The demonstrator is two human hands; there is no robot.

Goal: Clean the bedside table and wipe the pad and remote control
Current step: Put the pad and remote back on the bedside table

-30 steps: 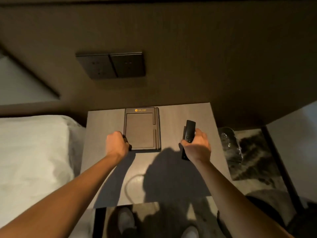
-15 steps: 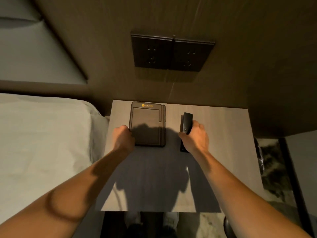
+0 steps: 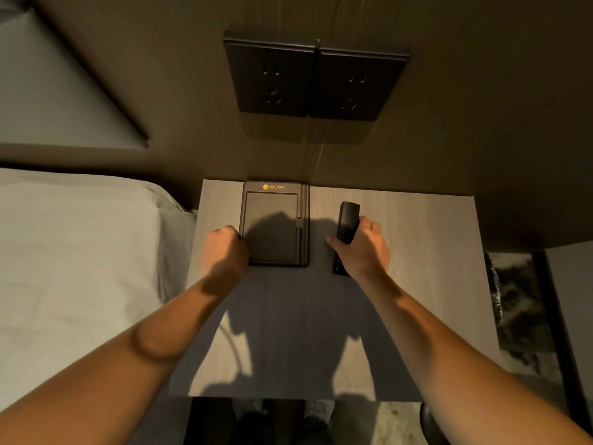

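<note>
A dark brown pad (image 3: 272,223) with a gold logo lies flat at the back of the light wood bedside table (image 3: 423,258), against the wall. My left hand (image 3: 223,252) grips the pad's near left corner. A black remote control (image 3: 346,226) lies to the right of the pad, pointing away from me. My right hand (image 3: 364,248) is closed around its middle, hiding part of it; the near end pokes out below my wrist. My shadow falls across the pad and the table's middle.
A bed with white sheets (image 3: 80,268) borders the table on the left. Two dark socket plates (image 3: 316,80) sit on the brown wall above. To the right is dark patterned floor (image 3: 519,309). My shoes (image 3: 279,425) show below the table's front edge.
The pad and remote have slid toward the wall with both hands on them. The view has shifted, so the table appears larger and more centred, with the sockets higher and closer.
</note>
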